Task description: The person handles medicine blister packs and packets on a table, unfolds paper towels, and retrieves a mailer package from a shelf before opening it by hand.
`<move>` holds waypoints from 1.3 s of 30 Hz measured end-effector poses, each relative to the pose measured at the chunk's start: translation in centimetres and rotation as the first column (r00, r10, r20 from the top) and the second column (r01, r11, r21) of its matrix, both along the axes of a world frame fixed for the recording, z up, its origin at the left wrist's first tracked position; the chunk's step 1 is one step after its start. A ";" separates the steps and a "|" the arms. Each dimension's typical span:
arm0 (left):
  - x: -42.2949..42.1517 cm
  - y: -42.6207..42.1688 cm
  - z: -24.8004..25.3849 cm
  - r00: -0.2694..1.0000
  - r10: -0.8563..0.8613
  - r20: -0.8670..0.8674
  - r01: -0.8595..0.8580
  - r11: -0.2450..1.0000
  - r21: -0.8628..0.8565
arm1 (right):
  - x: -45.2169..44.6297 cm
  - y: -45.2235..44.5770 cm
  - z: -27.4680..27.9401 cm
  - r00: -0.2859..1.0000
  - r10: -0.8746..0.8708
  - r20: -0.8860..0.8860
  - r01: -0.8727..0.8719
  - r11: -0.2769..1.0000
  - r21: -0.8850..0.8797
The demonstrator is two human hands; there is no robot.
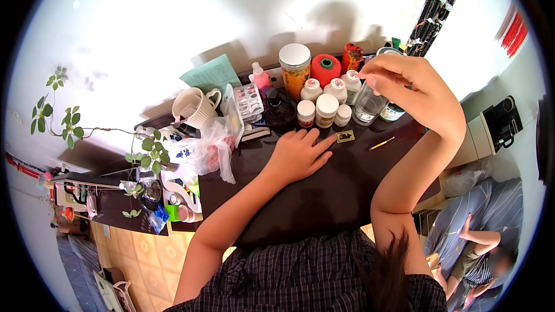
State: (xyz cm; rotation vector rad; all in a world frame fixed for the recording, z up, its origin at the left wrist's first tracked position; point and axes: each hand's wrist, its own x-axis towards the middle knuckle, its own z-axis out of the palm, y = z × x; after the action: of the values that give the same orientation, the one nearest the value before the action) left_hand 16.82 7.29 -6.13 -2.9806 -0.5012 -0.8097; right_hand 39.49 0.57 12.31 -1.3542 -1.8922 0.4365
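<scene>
1. Currently, the small gold-rimmed plate (345, 136) lies on the dark table (300, 208); the left hand (298, 153) rests left of it, fingers spread, gripping nothing visible, index fingertip at its edge.
2. Just right of the plate lies a thin yellow stick (381, 144).
3. Behind and right of the plate, the right hand (416, 84) curls its fingers at the clear jar (370, 108); I cannot tell whether they grip anything.
4. Apparently this step is fingerwork at the jar; moving there calls for sparing the white-capped bottles (326, 110) behind the plate.

Clear container (368, 108) upright, gold-edged rectangle (345, 136) flat
</scene>
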 end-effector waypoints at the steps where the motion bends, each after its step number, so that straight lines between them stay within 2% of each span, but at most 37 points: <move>1: 0.0 -0.1 0.0 1.000 -0.003 -0.003 0.003 1.000 0.002 | 0.0 0.0 0.0 1.000 -0.002 0.005 0.002 1.000 -0.003; 13: -0.1 -0.1 -0.5 1.000 0.010 0.004 -0.010 1.000 -0.023 | -0.5 -0.2 0.4 1.000 -0.021 -0.007 0.020 0.999 -0.048; 14: -0.1 -0.2 -0.2 1.000 0.021 -0.005 -0.021 0.999 -0.030 | -0.8 -0.4 0.8 0.998 -0.058 -0.013 0.056 0.991 -0.121; 17: -0.2 -0.9 0.9 0.999 0.045 0.004 -0.045 0.999 -0.005 | -0.4 -0.3 0.2 0.999 -0.017 -0.045 0.013 0.995 -0.098; 18: -0.4 -1.2 1.3 0.999 0.043 0.012 -0.043 0.999 -0.009 | -0.4 -0.5 0.7 0.999 -0.022 -0.025 0.018 0.988 -0.153; 19: -0.6 -1.6 1.8 0.999 0.041 0.017 -0.041 0.999 -0.012 | -0.8 -0.5 0.3 0.991 -0.037 -0.127 0.017 0.988 -0.154; 21: -1.2 -3.1 3.5 0.997 0.026 0.075 -0.027 0.999 0.023 | -1.1 -0.8 0.9 0.995 -0.038 -0.097 0.020 0.983 -0.183; 23: -2.5 -4.7 4.6 0.997 -0.004 0.079 0.006 0.999 -0.036 | -1.5 -1.1 1.1 0.996 -0.054 -0.072 0.040 0.981 -0.191; 26: -5.0 -7.1 4.6 0.992 0.046 0.120 -0.032 0.993 -0.110 | -1.4 -1.3 1.3 0.998 -0.037 -0.055 0.023 0.973 -0.228; 32: -11.2 -11.7 1.4 0.891 0.407 0.201 -0.368 0.907 -0.203 | -2.1 -1.3 1.2 0.997 0.044 -0.066 -0.059 0.971 -0.233; 35: -14.4 -13.5 -1.0 0.812 0.563 0.157 -0.523 0.820 -0.233 | -2.9 -1.4 1.1 0.995 0.062 -0.081 -0.079 0.970 -0.229; 39: -15.7 -14.9 -1.9 0.736 0.641 0.218 -0.584 0.764 -0.275 | -4.2 -1.2 1.0 0.992 0.100 -0.077 -0.117 0.959 -0.259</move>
State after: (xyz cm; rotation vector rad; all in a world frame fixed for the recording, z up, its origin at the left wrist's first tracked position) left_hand 1.14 -7.64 -8.08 -2.5223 -1.5579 -1.1687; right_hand 35.27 -0.62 13.29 -1.3900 -1.9126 0.8009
